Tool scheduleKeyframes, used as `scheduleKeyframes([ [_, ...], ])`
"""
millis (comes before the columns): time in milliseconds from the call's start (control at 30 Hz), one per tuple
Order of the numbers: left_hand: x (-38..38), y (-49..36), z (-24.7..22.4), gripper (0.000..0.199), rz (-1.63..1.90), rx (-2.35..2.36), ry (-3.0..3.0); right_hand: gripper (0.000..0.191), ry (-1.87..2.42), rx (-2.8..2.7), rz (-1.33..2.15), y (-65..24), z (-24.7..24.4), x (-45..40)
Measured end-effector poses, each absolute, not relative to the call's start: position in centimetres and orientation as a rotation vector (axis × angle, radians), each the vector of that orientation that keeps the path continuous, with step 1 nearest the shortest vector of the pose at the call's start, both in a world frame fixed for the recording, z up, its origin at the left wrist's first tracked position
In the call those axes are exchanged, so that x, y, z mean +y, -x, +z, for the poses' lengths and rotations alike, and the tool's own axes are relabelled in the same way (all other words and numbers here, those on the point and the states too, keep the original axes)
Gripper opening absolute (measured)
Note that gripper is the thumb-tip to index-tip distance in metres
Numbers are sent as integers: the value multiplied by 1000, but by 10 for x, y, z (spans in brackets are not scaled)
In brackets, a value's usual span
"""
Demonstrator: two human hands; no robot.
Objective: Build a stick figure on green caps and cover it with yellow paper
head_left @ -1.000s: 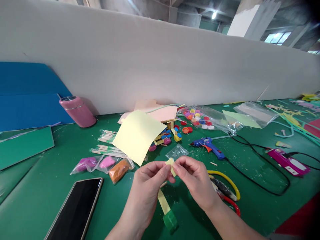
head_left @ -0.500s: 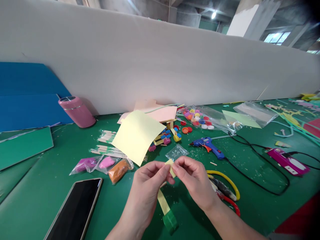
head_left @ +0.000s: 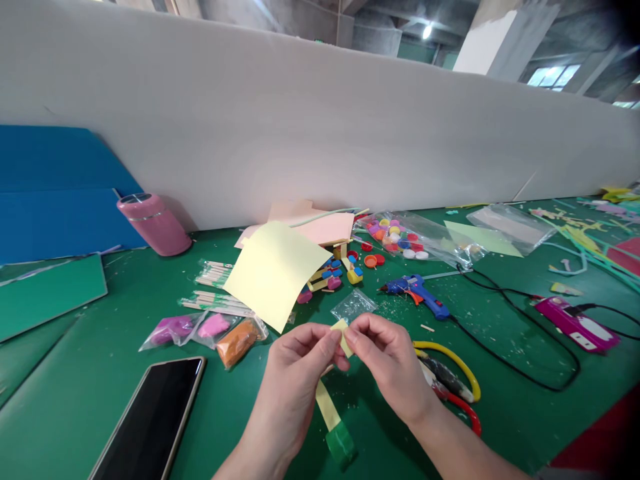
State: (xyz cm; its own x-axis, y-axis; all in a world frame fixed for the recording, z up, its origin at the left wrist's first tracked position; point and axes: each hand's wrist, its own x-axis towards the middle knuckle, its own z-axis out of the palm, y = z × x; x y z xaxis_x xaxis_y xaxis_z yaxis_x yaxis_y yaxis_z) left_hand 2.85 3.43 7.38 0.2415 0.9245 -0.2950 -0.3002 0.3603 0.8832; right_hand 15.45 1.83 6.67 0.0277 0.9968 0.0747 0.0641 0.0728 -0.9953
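My left hand point(head_left: 303, 373) pinches a small piece of pale yellow paper point(head_left: 344, 339) between thumb and fingers. On the paper's other edge, my right hand point(head_left: 387, 363) closes its thumb and forefinger. Below the hands lies a pale yellow strip point(head_left: 327, 404) with a green piece point(head_left: 341, 444) at its near end. Part of the strip's upper end is hidden by my left hand. Just beyond the fingertips sits a clear plastic bag point(head_left: 353, 305). Scissors or pliers with yellow and red handles point(head_left: 473, 380) rest right of my right hand, partly covered by it.
A phone point(head_left: 150, 420) lies at left, near bagged clay point(head_left: 238, 341) and bundled sticks point(head_left: 220, 301). Behind are a yellow sheet point(head_left: 277, 270) and a bag of coloured caps point(head_left: 393, 233). At right, a blue glue gun point(head_left: 420, 293) trails a black cable. A pink cup point(head_left: 157, 227) stands back left.
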Motion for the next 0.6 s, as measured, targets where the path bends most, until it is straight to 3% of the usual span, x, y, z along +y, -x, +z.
scheduleKeyframes([
  [600, 35, -28, 72, 11, 989, 958, -812, 25, 1238, -1315, 1081, -155, 68, 18],
])
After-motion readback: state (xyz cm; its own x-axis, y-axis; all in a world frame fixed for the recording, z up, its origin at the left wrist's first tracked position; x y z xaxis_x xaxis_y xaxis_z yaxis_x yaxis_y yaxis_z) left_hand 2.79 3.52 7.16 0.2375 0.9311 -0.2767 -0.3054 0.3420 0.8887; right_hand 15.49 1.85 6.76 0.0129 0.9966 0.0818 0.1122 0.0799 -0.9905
